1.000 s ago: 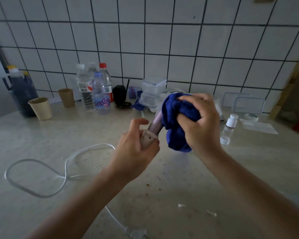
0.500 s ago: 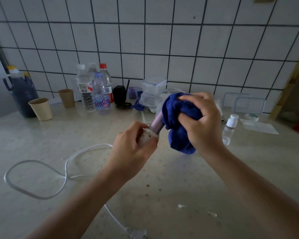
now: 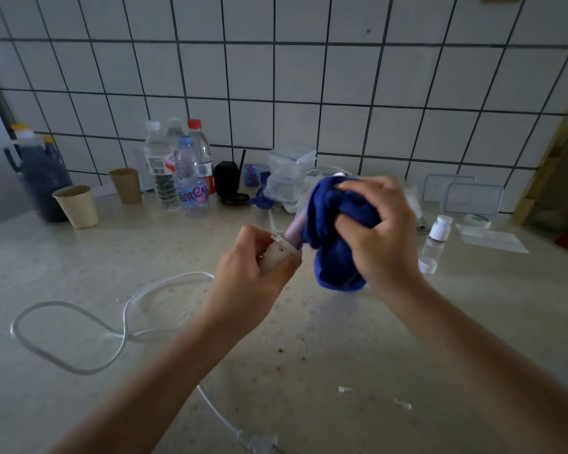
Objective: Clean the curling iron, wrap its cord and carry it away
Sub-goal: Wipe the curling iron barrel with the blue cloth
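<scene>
My left hand grips the white handle of the curling iron, held tilted above the counter. Its pale purple barrel runs up to the right into a blue cloth. My right hand is closed around that cloth, which wraps the barrel and hides most of it. The iron's white cord lies in loose loops on the counter to the left. Its plug rests near the bottom edge.
Along the tiled wall stand a dark jug, two paper cups, water bottles, stacked clear boxes and container lids. A small white bottle and cap sit right of my hands.
My right hand has turned the cloth around the barrel, and its fingers have shifted. My left hand has moved its grip slightly on the handle. The cord has not moved.
</scene>
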